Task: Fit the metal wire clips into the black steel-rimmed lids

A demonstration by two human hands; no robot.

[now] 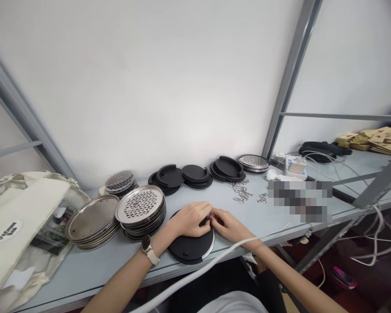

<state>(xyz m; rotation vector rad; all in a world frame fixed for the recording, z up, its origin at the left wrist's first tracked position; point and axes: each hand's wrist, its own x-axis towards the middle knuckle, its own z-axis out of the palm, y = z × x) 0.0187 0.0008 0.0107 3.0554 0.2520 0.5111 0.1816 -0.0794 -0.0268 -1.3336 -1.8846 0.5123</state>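
Black disc [190, 247] under left hand [193, 219]

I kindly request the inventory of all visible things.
Bag: one, cream, far left
Plates: one stack, silver, beside bag
Graters: three stacks, silver, two left, one back right
Discs: many, black, three groups back, one front
Hooks: many, silver, centre right
Box: one, mostly white, back right
Gear: count unclear, black, right
Pieces: many, yellow, far right
Floor item: one, pink, low right
Cables: several, white, front, right
Frame: one, grey, both sides
Table: one, blue-grey, centre
Wall: one, white, back
Watch: one, white-banded, left wrist
Left hand: one, over front disc
Right hand: one, at disc edge
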